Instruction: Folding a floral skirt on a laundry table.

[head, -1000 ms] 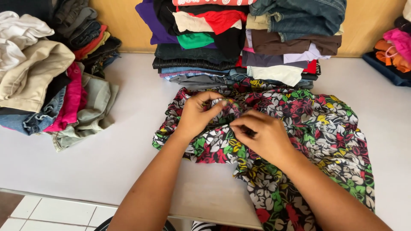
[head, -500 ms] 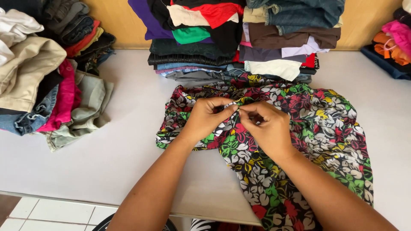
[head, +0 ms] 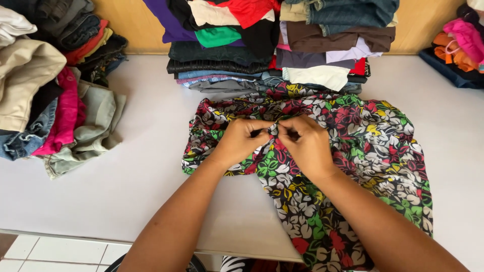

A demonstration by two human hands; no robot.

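Centrally, floral garment (head: 363, 136) between both hands (head: 275, 138)

floral garment (head: 353, 146): 1 | hands: 2 (both pinching it) | clothes piles: 4 | table (head: 126, 171): 1

Bare counter (head: 141, 166) lay open at centre left of the frame, between the floral garment (head: 373, 146) and the loose clothes heap (head: 50, 95) at upper left. Folded stacks (head: 272, 45) blocked the upper centre, touching the garment's far edge. A strip of counter stayed free at upper right, bounded by a bright pile (head: 461, 45) in the corner.
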